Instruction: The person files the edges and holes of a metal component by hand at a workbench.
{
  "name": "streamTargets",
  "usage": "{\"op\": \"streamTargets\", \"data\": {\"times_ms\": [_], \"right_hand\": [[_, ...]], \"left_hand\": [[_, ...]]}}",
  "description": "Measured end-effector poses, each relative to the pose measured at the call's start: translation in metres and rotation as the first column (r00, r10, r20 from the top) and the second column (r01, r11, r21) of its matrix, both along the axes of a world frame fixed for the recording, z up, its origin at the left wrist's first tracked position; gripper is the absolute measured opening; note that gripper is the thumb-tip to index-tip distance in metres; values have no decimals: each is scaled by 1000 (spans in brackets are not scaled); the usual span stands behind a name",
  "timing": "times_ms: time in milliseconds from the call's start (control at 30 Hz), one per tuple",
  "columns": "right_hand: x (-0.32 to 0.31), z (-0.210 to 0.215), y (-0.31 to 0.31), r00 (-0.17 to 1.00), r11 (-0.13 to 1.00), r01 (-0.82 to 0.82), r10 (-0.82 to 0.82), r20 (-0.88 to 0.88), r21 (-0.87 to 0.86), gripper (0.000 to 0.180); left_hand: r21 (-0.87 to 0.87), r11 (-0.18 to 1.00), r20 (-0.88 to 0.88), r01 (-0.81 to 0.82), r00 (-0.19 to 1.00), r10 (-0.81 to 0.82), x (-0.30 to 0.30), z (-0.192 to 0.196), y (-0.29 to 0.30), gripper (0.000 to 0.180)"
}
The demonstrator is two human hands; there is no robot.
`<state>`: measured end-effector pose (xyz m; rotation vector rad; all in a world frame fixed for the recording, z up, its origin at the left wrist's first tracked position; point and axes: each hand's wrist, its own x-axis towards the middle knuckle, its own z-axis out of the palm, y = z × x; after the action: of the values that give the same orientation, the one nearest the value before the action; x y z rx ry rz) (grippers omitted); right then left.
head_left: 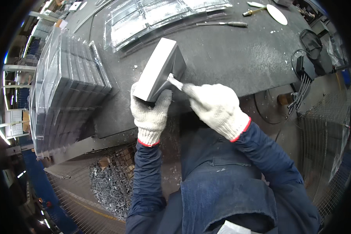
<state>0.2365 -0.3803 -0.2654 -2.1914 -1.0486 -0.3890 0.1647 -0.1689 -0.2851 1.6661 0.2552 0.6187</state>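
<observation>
My left hand [150, 113], in a white knit glove with a red cuff, grips the lower end of a box-shaped metal part [156, 70]. The part has a long pale face and darker grey sides, and is tilted over the table edge. My right hand [216, 105], gloved the same way, is closed around a short slim tool [175, 82] with a pale tip. That tip touches the part's dark side. Fingers hide most of the tool, so its exact kind cannot be made out.
Clear plastic trays [72, 78] are stacked high on the left of the dark table [238, 58]. More plastic-covered trays [152, 19] lie at the back, near a thin file-like tool [222, 24] and a white oval disc [277, 15]. Below stands a wire basket of metal pieces [111, 187].
</observation>
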Motion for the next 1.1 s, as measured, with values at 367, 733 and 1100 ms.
{"op": "streamTargets", "data": {"times_ms": [367,733,1100], "right_hand": [[28,51,4,899,977,-21,112,424,-213,16],[26,18,7,981,999,25,-19,195,-30,15],[43,14,13,972,1000,30,-28,232,-8,15]], "left_hand": [[648,754,-72,107,994,-79,17,111,4,71],[821,471,-238,322,944,-230,91,99,28,60],[824,507,-152,251,962,-228,103,89,25,50]]}}
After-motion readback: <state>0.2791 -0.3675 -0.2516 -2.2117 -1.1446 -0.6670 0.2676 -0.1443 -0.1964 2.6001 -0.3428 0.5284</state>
